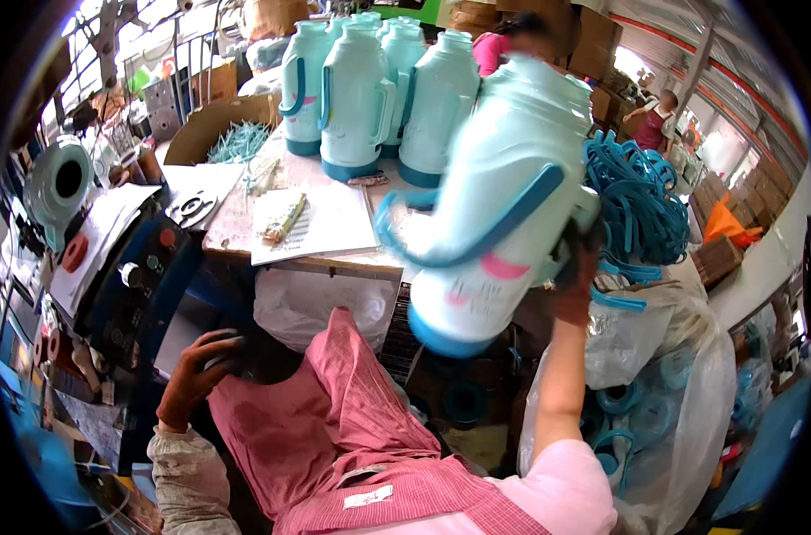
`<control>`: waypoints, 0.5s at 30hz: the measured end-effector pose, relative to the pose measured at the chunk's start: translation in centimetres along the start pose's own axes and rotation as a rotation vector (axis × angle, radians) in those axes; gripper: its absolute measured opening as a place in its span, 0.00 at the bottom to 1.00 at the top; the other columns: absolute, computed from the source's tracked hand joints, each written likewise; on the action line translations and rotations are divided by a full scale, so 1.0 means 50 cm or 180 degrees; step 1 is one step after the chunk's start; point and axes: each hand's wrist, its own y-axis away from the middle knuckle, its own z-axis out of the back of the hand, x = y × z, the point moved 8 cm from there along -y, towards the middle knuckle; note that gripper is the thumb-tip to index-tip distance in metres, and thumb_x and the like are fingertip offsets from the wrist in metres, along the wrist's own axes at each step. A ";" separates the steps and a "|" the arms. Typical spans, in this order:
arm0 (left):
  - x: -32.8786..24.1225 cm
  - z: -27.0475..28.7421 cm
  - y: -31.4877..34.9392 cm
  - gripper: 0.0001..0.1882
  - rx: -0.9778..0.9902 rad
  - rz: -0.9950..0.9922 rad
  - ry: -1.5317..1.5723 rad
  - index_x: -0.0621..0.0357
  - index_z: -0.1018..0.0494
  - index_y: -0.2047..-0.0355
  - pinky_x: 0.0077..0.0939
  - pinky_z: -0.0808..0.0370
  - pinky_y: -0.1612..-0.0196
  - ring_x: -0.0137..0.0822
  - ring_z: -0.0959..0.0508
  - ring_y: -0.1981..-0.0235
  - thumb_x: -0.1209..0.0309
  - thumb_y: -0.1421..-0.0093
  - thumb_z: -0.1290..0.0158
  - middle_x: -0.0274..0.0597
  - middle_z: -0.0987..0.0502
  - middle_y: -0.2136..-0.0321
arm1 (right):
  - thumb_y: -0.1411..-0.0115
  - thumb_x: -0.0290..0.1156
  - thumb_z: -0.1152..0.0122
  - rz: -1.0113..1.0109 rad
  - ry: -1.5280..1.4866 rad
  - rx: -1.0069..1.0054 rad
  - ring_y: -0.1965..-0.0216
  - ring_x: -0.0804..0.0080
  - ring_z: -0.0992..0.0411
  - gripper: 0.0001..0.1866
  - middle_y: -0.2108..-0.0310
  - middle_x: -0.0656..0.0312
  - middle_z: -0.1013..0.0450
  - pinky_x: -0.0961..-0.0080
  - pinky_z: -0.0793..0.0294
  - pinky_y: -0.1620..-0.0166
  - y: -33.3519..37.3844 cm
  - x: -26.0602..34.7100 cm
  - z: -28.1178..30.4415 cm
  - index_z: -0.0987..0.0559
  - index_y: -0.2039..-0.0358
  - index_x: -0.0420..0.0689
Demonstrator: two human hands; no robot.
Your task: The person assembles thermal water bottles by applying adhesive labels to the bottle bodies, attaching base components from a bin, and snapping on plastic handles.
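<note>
Your right hand [576, 272] grips the tilted flask [494, 192] on its handle side, near the table [230, 221]; left hand [198, 370] half-curled, seemingly empty. Likely carry step; next calls for righting it.

Right hand [578, 272] holds a tilted pale-green flask [499, 178] — left hand [205, 367], loosely curled, near the pink apron [285, 419].

Worktable [230, 234] before you, seen from above. Take the white sheet [347, 223] as landmark: it lies flat, reaching the table's front edge, and bears a yellowish, stick-like object [285, 221]. Behind it you see upright pale-green flasks [352, 98], grouped closely; behind its left part, thin pale strips [259, 176]; behind its right, a small reddish piece [367, 180].
</note>
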 end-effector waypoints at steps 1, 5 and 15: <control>0.058 -0.002 0.015 0.19 -0.0239 0.0253 0.0318 0.62 0.28 0.55 0.24 0.35 0.48 0.36 0.28 0.53 0.81 0.50 0.48 0.45 0.28 0.54 | 0.42 0.28 0.47 0.0149 0.0469 -0.0176 0.66 0.75 0.33 0.28 0.59 0.63 0.33 0.80 0.30 0.68 0.004 0.034 0.030 0.42 0.41 0.44; 0.286 -0.002 0.122 0.17 -0.0856 0.0987 0.0819 0.67 0.30 0.54 0.22 0.34 0.50 0.32 0.28 0.54 0.77 0.44 0.51 0.43 0.26 0.57 | 0.41 0.28 0.46 0.1018 0.1238 -0.0740 0.51 0.66 0.36 0.32 0.45 0.55 0.40 0.74 0.32 0.53 -0.029 -0.027 0.084 0.46 0.38 0.44; 0.593 -0.143 0.678 0.17 -0.2313 0.2688 0.0285 0.68 0.30 0.53 0.25 0.34 0.51 0.34 0.29 0.55 0.73 0.43 0.51 0.46 0.26 0.56 | 0.47 0.34 0.43 0.1624 0.4133 0.0088 0.48 0.49 0.39 0.31 0.47 0.44 0.39 0.59 0.42 0.45 -0.219 -0.269 -0.172 0.40 0.43 0.41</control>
